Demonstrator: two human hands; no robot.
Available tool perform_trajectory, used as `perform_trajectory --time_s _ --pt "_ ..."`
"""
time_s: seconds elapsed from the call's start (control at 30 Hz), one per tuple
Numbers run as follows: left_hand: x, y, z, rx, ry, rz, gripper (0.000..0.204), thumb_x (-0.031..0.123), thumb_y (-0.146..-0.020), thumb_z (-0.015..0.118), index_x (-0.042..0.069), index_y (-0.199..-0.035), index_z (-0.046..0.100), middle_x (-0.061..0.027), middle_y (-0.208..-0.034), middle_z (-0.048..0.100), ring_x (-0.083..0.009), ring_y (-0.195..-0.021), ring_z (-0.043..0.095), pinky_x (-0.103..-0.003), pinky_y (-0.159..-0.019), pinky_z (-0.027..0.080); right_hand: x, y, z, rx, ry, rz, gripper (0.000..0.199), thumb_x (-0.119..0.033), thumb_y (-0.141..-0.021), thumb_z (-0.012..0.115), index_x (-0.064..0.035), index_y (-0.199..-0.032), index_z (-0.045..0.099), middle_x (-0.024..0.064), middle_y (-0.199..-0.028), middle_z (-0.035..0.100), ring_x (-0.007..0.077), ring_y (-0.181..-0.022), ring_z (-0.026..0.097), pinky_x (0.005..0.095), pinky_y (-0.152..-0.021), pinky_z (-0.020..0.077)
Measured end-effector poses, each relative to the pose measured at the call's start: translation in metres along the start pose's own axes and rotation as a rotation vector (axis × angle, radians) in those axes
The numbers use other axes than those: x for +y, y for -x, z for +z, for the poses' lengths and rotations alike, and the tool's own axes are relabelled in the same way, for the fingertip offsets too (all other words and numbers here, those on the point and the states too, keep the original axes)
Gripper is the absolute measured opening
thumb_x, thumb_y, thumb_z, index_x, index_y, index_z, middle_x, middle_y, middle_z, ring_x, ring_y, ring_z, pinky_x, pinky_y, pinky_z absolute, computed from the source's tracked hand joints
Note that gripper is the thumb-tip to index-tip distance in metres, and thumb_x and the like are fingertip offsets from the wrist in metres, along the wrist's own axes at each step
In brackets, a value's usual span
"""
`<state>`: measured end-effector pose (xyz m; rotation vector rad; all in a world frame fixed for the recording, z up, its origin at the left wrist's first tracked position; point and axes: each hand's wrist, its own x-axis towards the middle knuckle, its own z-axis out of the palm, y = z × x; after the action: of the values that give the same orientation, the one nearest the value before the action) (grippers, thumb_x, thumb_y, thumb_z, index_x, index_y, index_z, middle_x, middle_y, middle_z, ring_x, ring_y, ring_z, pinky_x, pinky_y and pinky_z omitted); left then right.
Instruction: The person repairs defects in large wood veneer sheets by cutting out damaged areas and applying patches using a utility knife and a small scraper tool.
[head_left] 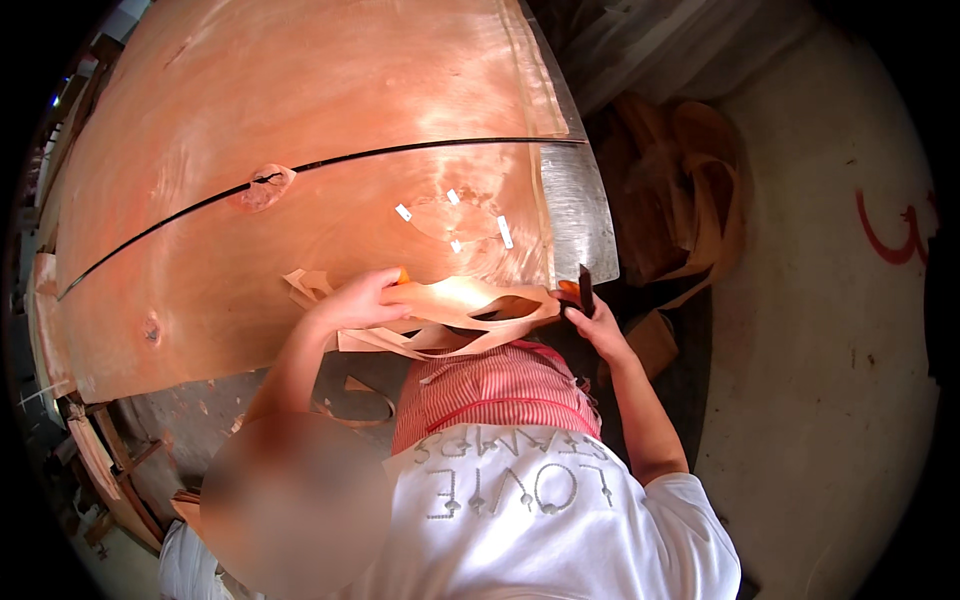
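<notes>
A torn strip of thin wood veneer (450, 293) with long holes in it stretches between my hands at the near edge of the large veneer sheet (330, 235). My left hand (365, 303) is closed on the strip's left part, with something orange at the fingertips. My right hand (603, 332) grips a dark, narrow, knife-like tool (586, 285) pointing away from me, beside the strip's right end. Something orange shows at these fingers too. On the sheet, white tape pieces (504, 232) surround an oval patch (450, 217).
A thin black strip (400, 151) crosses the sheet, passing a split knot (266, 188). Bare metal (580, 215) shows at the right edge. Curled veneer scraps (700, 190) are heaped beyond it, beside a pale surface (810, 330) with red marks. More scraps lie below left.
</notes>
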<state>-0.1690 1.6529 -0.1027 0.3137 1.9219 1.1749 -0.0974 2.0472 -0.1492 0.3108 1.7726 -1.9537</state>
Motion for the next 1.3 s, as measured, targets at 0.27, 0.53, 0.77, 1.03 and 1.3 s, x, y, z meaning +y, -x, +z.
perform_trajectory --time_s 0.27,0.53,0.77,1.03,1.3 --pt "0.02 0.011 -0.024 -0.081 -0.064 0.011 0.027 0.006 -0.077 0.066 -0.001 -0.099 0.051 -0.0056 -0.095 0.058 -0.0106 -0.091 0.055 -0.027 -0.071 0.048 -0.005 -0.01 0.019 0.041 -0.237 0.234 0.022 -0.018 -0.08 0.069 -0.0055 -0.094 0.058 -0.0076 -0.059 0.041 0.0019 -0.042 0.027 0.0189 -0.038 0.0173" --pt "0.003 -0.025 -0.024 -0.245 0.338 0.008 0.031 0.004 -0.078 0.065 0.0 -0.106 0.05 -0.0056 -0.099 0.057 -0.0098 -0.091 0.054 -0.025 -0.078 0.045 -0.012 -0.002 0.001 0.413 0.219 -0.264 0.034 -0.012 -0.081 0.066 0.0006 -0.111 0.055 0.0017 -0.095 0.059 0.0082 -0.085 0.053 0.0223 -0.076 0.0437" --pt "0.004 -0.049 0.004 -0.292 0.079 -0.241 0.014 0.015 -0.084 0.061 0.003 -0.09 0.058 -0.0054 -0.098 0.057 -0.0095 -0.078 0.053 -0.028 -0.067 0.044 -0.034 -0.001 -0.013 0.5 0.31 -0.333 0.031 -0.011 -0.082 0.065 0.0006 -0.109 0.055 0.0006 -0.091 0.058 0.0067 -0.08 0.052 0.0207 -0.074 0.0432" --pt "0.059 -0.033 -0.027 0.306 -0.233 -0.039 0.021 0.017 -0.085 0.06 -0.001 -0.095 0.059 -0.005 -0.081 0.061 -0.0096 -0.075 0.056 -0.025 -0.067 0.045 -0.063 -0.016 -0.006 0.452 0.368 -0.334 0.026 -0.014 -0.083 0.064 -0.0005 -0.105 0.06 -0.003 -0.081 0.058 0.0037 -0.067 0.047 0.0187 -0.065 0.0401" --pt "0.049 -0.034 -0.036 0.472 -0.114 0.16 0.018 0.015 -0.086 0.059 -0.002 -0.094 0.059 -0.0069 -0.074 0.062 -0.0099 -0.066 0.053 -0.026 -0.062 0.044 -0.071 -0.039 -0.014 0.233 0.546 -0.29 0.031 -0.018 -0.077 0.072 -0.001 -0.101 0.062 -0.0059 -0.067 0.045 0.0053 -0.059 0.036 0.0216 -0.053 0.0331"
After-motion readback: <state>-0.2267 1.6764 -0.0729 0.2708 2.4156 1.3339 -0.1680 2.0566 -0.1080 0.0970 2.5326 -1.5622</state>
